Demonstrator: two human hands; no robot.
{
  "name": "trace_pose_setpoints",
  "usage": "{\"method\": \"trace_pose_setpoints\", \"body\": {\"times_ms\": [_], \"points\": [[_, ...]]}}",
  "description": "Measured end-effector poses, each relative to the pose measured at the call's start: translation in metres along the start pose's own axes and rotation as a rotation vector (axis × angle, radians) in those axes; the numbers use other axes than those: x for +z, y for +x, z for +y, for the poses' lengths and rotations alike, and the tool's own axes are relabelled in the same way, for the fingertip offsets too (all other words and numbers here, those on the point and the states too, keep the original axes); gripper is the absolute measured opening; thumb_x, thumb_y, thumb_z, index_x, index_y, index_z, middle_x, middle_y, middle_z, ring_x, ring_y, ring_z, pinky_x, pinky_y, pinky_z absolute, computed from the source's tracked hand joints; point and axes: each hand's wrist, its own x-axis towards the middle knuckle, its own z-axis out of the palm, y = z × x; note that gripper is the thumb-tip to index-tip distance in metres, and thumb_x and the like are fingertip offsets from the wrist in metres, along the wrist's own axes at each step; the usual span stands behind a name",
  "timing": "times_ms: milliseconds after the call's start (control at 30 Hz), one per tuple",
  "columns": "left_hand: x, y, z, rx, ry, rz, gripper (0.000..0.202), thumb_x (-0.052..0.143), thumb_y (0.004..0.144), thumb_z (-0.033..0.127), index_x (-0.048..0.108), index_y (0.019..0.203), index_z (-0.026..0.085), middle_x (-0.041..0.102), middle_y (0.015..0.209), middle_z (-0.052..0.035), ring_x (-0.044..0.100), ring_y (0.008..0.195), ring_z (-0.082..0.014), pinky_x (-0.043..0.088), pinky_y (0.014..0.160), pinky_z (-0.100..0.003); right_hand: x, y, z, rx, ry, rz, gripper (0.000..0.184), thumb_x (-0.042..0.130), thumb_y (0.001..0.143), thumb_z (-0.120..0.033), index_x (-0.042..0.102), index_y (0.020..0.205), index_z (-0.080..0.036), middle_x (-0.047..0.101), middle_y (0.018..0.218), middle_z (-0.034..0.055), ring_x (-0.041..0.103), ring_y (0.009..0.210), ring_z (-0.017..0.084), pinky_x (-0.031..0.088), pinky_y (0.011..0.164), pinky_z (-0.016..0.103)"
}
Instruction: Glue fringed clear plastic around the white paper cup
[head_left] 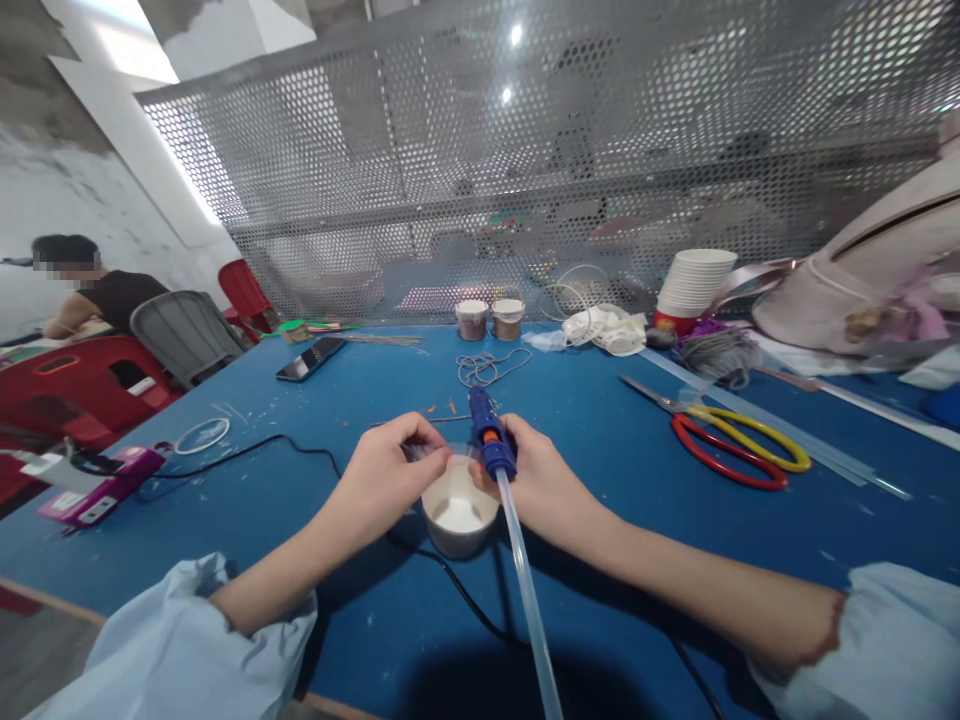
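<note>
A blue hot glue gun (491, 440) with an orange part is in my right hand (532, 475), its fingers wrapped round it. A long clear glue stick (529, 590) sticks out of its back end toward me. Below the gun, a small white paper cup (459, 525) stands on the table, its open top facing up. My left hand (397, 470) is closed at the cup's far left rim, thumb and fingers pinched together. The gun's nozzle and the right fingertips are partly hidden.
On the blue table (360, 620) lie red-and-yellow scissors (739, 445), a phone (311, 358), grey cord (487, 368) and a purple power strip (101, 490). Two small tubs (472, 318) and stacked paper cups (694, 285) stand by the mesh panel (465, 170). A person (112, 290) sits at left.
</note>
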Motion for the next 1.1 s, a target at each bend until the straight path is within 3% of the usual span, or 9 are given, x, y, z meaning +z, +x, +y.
{"method": "trace_pose_setpoints", "body": {"times_ms": [233,367,533,733,833,933,1100], "points": [[0.001,-0.003,-0.002,0.010,-0.002,0.032,0.010,0.056,0.071,0.025,0.060,0.068,0.016,0.059,0.063,0.0008,0.051,0.060,-0.0121,0.039,0.056,-0.023,0.000,0.000,-0.005,0.042,0.005,-0.008,0.026,0.060,0.062,-0.009,0.042,0.076,-0.021,0.053,0.073,-0.0026,0.047,0.063,0.013,0.036,0.057,0.026],[0.003,-0.004,-0.008,0.051,-0.017,0.043,0.010,0.057,0.073,0.025,0.060,0.069,0.017,0.059,0.064,0.0015,0.051,0.060,-0.0115,0.040,0.056,-0.023,-0.003,-0.002,-0.009,0.082,-0.020,-0.019,0.024,0.065,0.065,-0.018,0.045,0.078,-0.020,0.055,0.074,-0.0012,0.048,0.064,0.014,0.038,0.058,0.027],[0.006,-0.005,-0.011,0.067,-0.015,0.061,0.010,0.058,0.076,0.026,0.060,0.070,0.017,0.059,0.064,0.0022,0.051,0.060,-0.0109,0.039,0.055,-0.022,-0.021,-0.009,-0.005,0.141,-0.117,-0.075,0.029,0.070,0.066,-0.033,0.053,0.085,-0.018,0.061,0.077,0.0020,0.054,0.068,0.017,0.042,0.059,0.029],[0.007,-0.008,-0.006,0.068,-0.015,0.052,0.011,0.058,0.076,0.025,0.060,0.069,0.018,0.057,0.061,0.0032,0.048,0.057,-0.0101,0.037,0.053,-0.022,-0.039,-0.012,0.005,0.107,-0.220,-0.139,0.020,0.067,0.071,-0.032,0.057,0.081,-0.018,0.063,0.076,0.0016,0.054,0.068,0.016,0.043,0.060,0.028],[0.007,-0.008,-0.006,0.053,-0.020,0.065,0.010,0.058,0.076,0.024,0.059,0.068,0.017,0.057,0.062,0.0029,0.049,0.057,-0.0104,0.038,0.054,-0.022,-0.043,-0.011,0.007,0.065,-0.112,-0.087,0.023,0.064,0.074,-0.035,0.059,0.086,-0.017,0.063,0.078,0.0015,0.056,0.073,0.017,0.045,0.065,0.029],[0.007,-0.008,-0.007,0.065,-0.043,0.068,0.010,0.058,0.076,0.025,0.059,0.069,0.017,0.059,0.064,0.0022,0.051,0.059,-0.0111,0.039,0.056,-0.023,-0.049,-0.008,0.013,0.109,-0.042,-0.004,0.029,0.062,0.075,-0.043,0.059,0.089,-0.017,0.060,0.073,0.0005,0.055,0.065,0.016,0.045,0.061,0.030],[0.008,-0.008,-0.010,0.063,-0.069,0.080,0.011,0.058,0.076,0.025,0.059,0.069,0.017,0.059,0.064,0.0018,0.052,0.061,-0.0116,0.041,0.058,-0.023,-0.058,-0.002,0.030,0.186,-0.066,0.138,0.025,0.056,0.077,-0.037,0.059,0.090,-0.016,0.054,0.058,-0.0023,0.050,0.054,0.014,0.040,0.055,0.028]]}}
